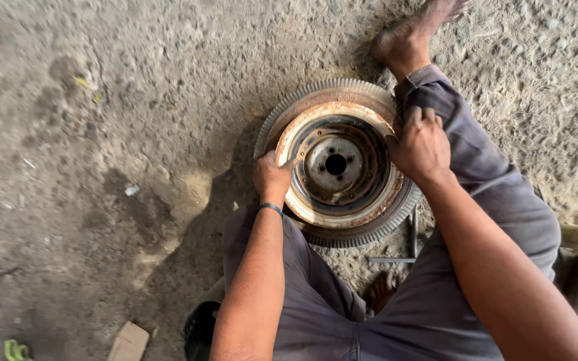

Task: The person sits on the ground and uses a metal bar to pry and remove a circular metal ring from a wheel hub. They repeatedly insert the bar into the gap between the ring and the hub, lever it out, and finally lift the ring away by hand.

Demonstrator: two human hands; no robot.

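Both hands grip a rusty wheel rim (340,168) lying in its tyre (362,235) between the legs: left hand (272,175) clasps its near-left edge, right hand (421,147) its right edge. Below-left lies a cardboard scrap (128,343).

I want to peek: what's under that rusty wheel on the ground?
The wheel lies flat on the dirt ground. A metal rod shows at its near edge. Both hands, left and right, grip the rusty rim. Whatever lies beneath is covered by the tyre.
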